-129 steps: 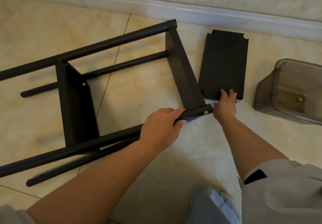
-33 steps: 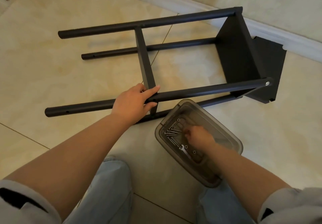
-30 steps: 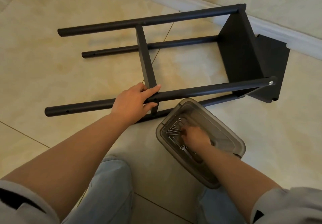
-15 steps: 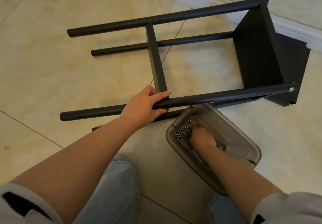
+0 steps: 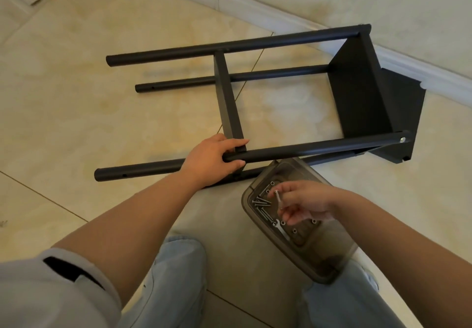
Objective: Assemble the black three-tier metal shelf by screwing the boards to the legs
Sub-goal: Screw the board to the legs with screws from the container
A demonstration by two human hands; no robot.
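Observation:
The black shelf frame [image 5: 306, 149] lies on its side on the tiled floor, with two boards fixed between its round legs: a middle board [image 5: 227, 97] and an end board [image 5: 357, 92]. A third, loose board [image 5: 403, 113] lies flat behind the end board. My left hand [image 5: 214, 159] grips the near upper leg where the middle board meets it. My right hand [image 5: 304, 202] holds a silver screw [image 5: 278, 197] pinched in its fingers just above the smoky plastic box [image 5: 332, 263], which holds several screws, nuts and a small wrench.
A white baseboard [image 5: 255, 3] and wall run along the far side. Pale floor tiles surround the frame on the left. My knees in light jeans [image 5: 178, 276] are at the bottom, on either side of the box.
My right hand has lifted out of the box with one screw pinched in its fingers. My left hand keeps its grip on the leg. The view shifted slightly.

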